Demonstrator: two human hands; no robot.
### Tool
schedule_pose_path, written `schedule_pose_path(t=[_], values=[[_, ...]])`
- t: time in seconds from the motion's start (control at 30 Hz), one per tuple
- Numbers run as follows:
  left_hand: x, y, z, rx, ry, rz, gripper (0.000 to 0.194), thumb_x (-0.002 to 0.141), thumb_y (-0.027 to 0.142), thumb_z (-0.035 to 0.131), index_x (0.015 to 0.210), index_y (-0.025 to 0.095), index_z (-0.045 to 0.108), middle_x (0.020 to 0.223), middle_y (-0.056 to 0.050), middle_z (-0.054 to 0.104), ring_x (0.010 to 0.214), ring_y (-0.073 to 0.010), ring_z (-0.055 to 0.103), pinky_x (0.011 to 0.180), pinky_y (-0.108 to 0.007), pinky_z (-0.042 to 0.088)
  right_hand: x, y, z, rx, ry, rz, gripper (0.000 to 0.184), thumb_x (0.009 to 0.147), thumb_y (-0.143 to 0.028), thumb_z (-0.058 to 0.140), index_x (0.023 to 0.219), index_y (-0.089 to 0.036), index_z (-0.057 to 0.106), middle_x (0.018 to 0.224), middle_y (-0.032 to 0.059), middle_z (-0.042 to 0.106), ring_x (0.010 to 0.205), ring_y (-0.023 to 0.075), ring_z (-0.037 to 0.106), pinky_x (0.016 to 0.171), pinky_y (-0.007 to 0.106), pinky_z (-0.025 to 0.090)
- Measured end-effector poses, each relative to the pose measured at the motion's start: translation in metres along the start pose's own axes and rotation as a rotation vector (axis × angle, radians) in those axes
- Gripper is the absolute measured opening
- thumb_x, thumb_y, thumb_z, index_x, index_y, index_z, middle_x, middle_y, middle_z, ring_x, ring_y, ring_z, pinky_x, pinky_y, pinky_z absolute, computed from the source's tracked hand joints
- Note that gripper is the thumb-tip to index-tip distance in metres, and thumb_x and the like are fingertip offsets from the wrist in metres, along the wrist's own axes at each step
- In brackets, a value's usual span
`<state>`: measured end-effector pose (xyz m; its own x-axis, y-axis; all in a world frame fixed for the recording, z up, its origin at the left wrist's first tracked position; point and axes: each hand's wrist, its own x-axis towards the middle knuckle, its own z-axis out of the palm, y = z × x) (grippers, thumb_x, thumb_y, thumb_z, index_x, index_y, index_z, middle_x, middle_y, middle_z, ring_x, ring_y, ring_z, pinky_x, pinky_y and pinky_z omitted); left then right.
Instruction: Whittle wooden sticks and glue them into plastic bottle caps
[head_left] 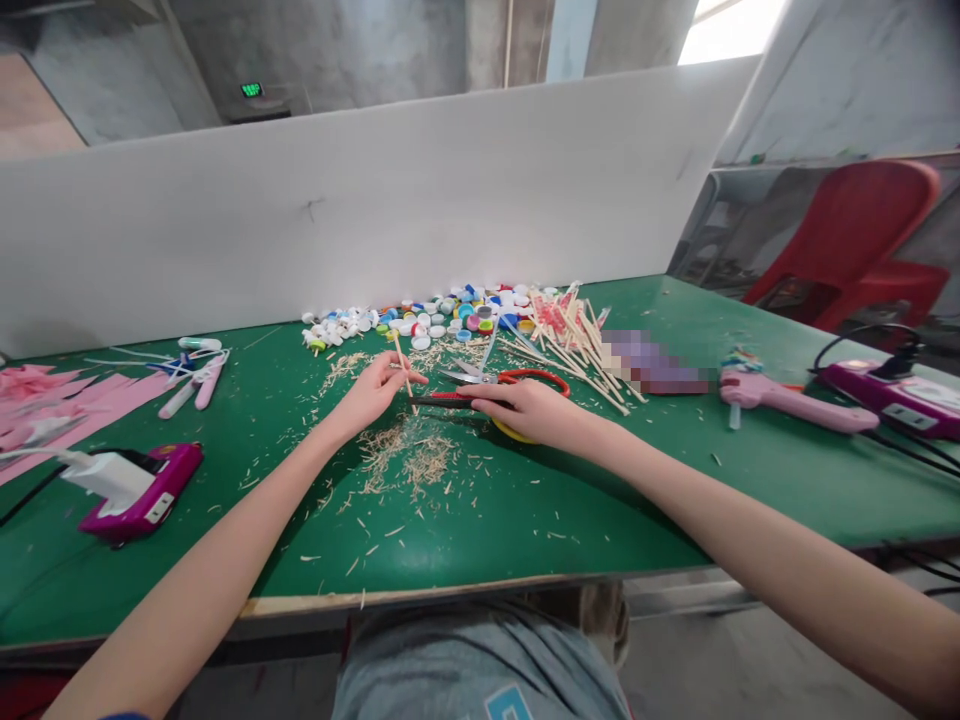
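My left hand (373, 390) is closed round a thin wooden stick (403, 362), held nearly upright above the green table. Its lower end meets the tip of a slim black-and-red utility knife (448, 400) in my right hand (529, 408). The fingers of that hand are wrapped over the knife, which points left. Just behind it lie scissors with orange-red handles (564, 380). A yellow loop (514, 432) shows partly under my right hand; the rest of it is hidden. Pale wood shavings (427, 460) are scattered below and around both hands.
Behind are a heap of bottle caps (439, 318) and a pile of wooden sticks (581, 335). At right lie a pink glue gun (799, 400) and a purple power strip (900, 395); at left, another power strip (161, 495) and pink sheets (112, 405). A white partition (360, 210) closes off the back.
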<state>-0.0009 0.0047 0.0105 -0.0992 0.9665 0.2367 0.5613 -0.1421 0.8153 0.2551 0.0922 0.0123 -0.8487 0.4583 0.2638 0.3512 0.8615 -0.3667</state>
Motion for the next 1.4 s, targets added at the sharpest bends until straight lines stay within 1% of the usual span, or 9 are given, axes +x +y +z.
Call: schedule_pose_path(t=[0.13, 0.23, 0.3, 0.37, 0.47, 0.6, 0.83, 1.17, 1.4], values=[[-0.001, 0.003, 0.001, -0.061, -0.030, -0.012, 0.019, 0.092, 0.040, 0.042, 0.099, 0.022, 0.045, 0.099, -0.008, 0.073, 0.104, -0.0200, 0.065, 0.099, -0.040, 0.040, 0.002, 0.001, 0.001, 0.023, -0.019, 0.095, 0.045, 0.094, -0.047, 0.041, 0.128, -0.028, 0.063, 0.063, 0.0004, 0.064, 0.044, 0.0096, 0.040, 0.047, 0.026, 0.028], [-0.001, 0.003, 0.003, -0.091, -0.027, -0.020, 0.019, 0.092, 0.040, 0.042, 0.098, 0.022, 0.044, 0.099, -0.008, 0.073, 0.105, -0.0201, 0.065, 0.099, -0.039, 0.041, 0.001, 0.002, 0.003, -0.009, -0.017, 0.109, 0.043, 0.092, -0.046, 0.043, 0.122, -0.028, 0.068, 0.058, -0.0002, 0.062, 0.044, 0.0107, 0.042, 0.048, 0.027, 0.029], [-0.001, 0.002, 0.004, -0.088, -0.017, -0.016, 0.020, 0.092, 0.041, 0.042, 0.099, 0.022, 0.045, 0.099, -0.008, 0.073, 0.101, -0.0200, 0.065, 0.098, -0.039, 0.041, -0.001, 0.003, 0.005, -0.018, -0.013, 0.082, 0.043, 0.093, -0.047, 0.042, 0.123, -0.029, 0.067, 0.066, 0.0006, 0.068, 0.049, 0.0124, 0.050, 0.051, 0.027, 0.034], [-0.001, -0.001, 0.004, -0.081, -0.008, -0.015, 0.021, 0.092, 0.041, 0.042, 0.101, 0.022, 0.045, 0.098, -0.008, 0.073, 0.099, -0.0197, 0.066, 0.097, -0.039, 0.042, -0.004, 0.005, 0.006, 0.000, -0.006, 0.029, 0.044, 0.095, -0.048, 0.039, 0.128, -0.031, 0.063, 0.088, 0.0014, 0.074, 0.063, 0.0142, 0.060, 0.058, 0.027, 0.041], [0.000, -0.004, 0.004, -0.091, 0.004, -0.011, 0.021, 0.092, 0.040, 0.042, 0.101, 0.022, 0.045, 0.097, -0.008, 0.073, 0.099, -0.0198, 0.066, 0.096, -0.038, 0.043, -0.005, 0.005, 0.007, 0.036, 0.027, -0.023, 0.044, 0.098, -0.045, 0.037, 0.134, -0.032, 0.057, 0.115, 0.0013, 0.070, 0.086, 0.0165, 0.067, 0.072, 0.028, 0.047], [0.000, -0.004, 0.004, -0.084, 0.006, 0.001, 0.019, 0.092, 0.039, 0.041, 0.099, 0.022, 0.044, 0.096, -0.007, 0.073, 0.099, -0.0197, 0.066, 0.096, -0.039, 0.043, -0.004, 0.004, 0.009, 0.023, 0.042, -0.060, 0.045, 0.098, -0.046, 0.036, 0.136, -0.032, 0.055, 0.120, 0.0027, 0.068, 0.098, 0.0193, 0.066, 0.081, 0.031, 0.049], [0.000, -0.002, 0.008, -0.096, -0.008, 0.039, 0.022, 0.092, 0.042, 0.042, 0.100, 0.022, 0.045, 0.099, -0.008, 0.073, 0.104, -0.0212, 0.066, 0.099, -0.040, 0.044, -0.007, 0.007, 0.014, -0.110, 0.109, -0.177, 0.044, 0.100, -0.041, 0.035, 0.139, -0.028, 0.052, 0.089, 0.0052, 0.069, 0.080, 0.0153, 0.061, 0.074, 0.028, 0.048], [0.002, -0.002, 0.008, -0.109, -0.018, 0.033, 0.020, 0.092, 0.041, 0.042, 0.098, 0.022, 0.044, 0.097, -0.007, 0.073, 0.102, -0.0194, 0.067, 0.098, -0.037, 0.044, -0.005, 0.005, 0.008, -0.057, 0.072, -0.178, 0.041, 0.099, -0.039, 0.039, 0.136, -0.032, 0.054, 0.108, 0.0038, 0.071, 0.089, 0.0170, 0.066, 0.076, 0.029, 0.049], [0.000, 0.003, 0.006, -0.067, -0.021, 0.023, 0.020, 0.093, 0.041, 0.041, 0.098, 0.022, 0.043, 0.099, -0.008, 0.073, 0.102, -0.0187, 0.065, 0.100, -0.038, 0.042, -0.006, 0.009, 0.009, -0.105, 0.137, -0.245, 0.043, 0.100, -0.043, 0.034, 0.134, -0.029, 0.057, 0.090, 0.0057, 0.070, 0.076, 0.0150, 0.062, 0.066, 0.026, 0.046]])
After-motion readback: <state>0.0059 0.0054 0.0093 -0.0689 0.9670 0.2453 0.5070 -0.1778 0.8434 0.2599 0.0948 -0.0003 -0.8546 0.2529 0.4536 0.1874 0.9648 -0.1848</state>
